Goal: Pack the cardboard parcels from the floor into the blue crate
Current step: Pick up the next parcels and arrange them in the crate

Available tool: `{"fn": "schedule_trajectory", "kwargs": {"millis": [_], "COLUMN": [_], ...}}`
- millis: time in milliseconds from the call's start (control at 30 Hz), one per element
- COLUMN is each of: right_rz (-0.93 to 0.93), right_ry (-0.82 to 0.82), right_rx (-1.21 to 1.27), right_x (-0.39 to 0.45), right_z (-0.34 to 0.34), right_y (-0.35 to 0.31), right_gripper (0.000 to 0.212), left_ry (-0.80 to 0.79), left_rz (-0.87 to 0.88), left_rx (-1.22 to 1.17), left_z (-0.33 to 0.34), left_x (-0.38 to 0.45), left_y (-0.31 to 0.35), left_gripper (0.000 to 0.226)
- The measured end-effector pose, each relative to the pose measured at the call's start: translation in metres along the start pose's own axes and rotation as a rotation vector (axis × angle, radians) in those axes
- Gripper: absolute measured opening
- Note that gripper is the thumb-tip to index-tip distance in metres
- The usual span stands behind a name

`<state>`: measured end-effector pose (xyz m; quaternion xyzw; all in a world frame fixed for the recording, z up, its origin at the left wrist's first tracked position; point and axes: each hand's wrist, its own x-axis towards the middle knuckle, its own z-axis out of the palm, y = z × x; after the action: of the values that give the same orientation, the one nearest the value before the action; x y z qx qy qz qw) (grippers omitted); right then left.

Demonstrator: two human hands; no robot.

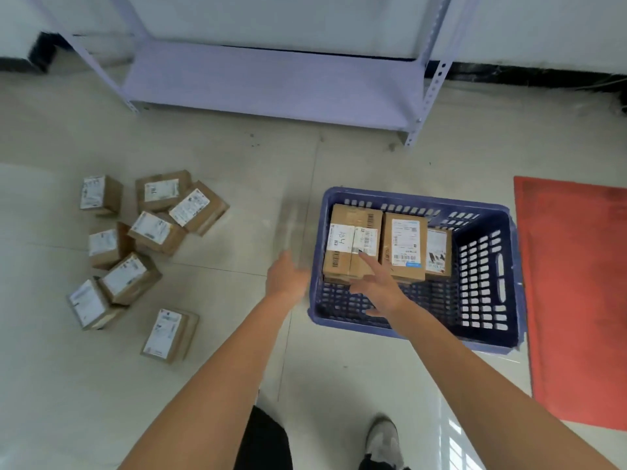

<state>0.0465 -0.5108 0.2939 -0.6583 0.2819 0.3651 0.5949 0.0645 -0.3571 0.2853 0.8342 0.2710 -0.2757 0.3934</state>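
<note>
While both hands, left (288,276) and right (380,283), are spread and hold nothing, parcels (135,245) wait at nine o'clock; careless stacking could tip the blue crate (488,293).

Pale tiled floor (237,334) has a loose bunch of labelled cardboard parcels (149,228) scattered on the left, one parcel (169,335) lying a bit apart nearer the camera, a blue crate (488,337) sitting to the right, a red mat (576,300) just beside that, and a lavender metal shelf rack (271,86) standing at the back.
</note>
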Motion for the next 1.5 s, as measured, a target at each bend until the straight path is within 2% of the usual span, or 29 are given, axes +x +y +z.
{"fn": "schedule_trajectory", "kwargs": {"millis": [100,267,467,600,900,1067,1233,1367,1500], "right_rz": [0.000,0.053,0.030,0.042,0.086,-0.003,-0.200,-0.283,-0.244], "right_ry": [-0.026,-0.090,-0.038,-0.006,-0.023,0.006,0.168,0.154,0.119], "right_rx": [-0.084,-0.080,-0.063,-0.075,-0.193,-0.290,-0.415,-0.437,-0.414], "right_x": [0.019,0.056,0.101,0.141,0.248,0.344,0.441,0.474,0.474], "right_z": [0.054,0.158,0.268,0.313,0.386,0.393,0.387,0.393,0.398], "right_y": [-0.015,-0.053,-0.107,-0.124,-0.122,-0.108,-0.095,-0.080,-0.075], "right_gripper": [0.071,0.074,0.068,0.068,0.070,0.071,0.085,0.091,0.088], "left_ry": [0.034,0.057,0.024,0.012,-0.031,0.038,0.084,0.056,0.021], "left_rz": [-0.075,-0.074,-0.108,-0.134,-0.196,-0.217,-0.187,-0.165,-0.143], "left_rx": [-0.076,-0.217,-0.263,-0.262,-0.319,-0.382,-0.496,-0.591,-0.712], "left_z": [-0.047,-0.138,-0.233,-0.264,-0.254,-0.232,-0.196,-0.173,-0.166], "left_x": [0.023,0.065,0.131,0.170,0.259,0.337,0.406,0.426,0.434], "left_y": [-0.038,-0.085,-0.122,-0.141,-0.174,-0.208,-0.244,-0.260,-0.261], "left_gripper": [0.053,0.052,0.056,0.058,0.061,0.062,0.064,0.068,0.068]}}
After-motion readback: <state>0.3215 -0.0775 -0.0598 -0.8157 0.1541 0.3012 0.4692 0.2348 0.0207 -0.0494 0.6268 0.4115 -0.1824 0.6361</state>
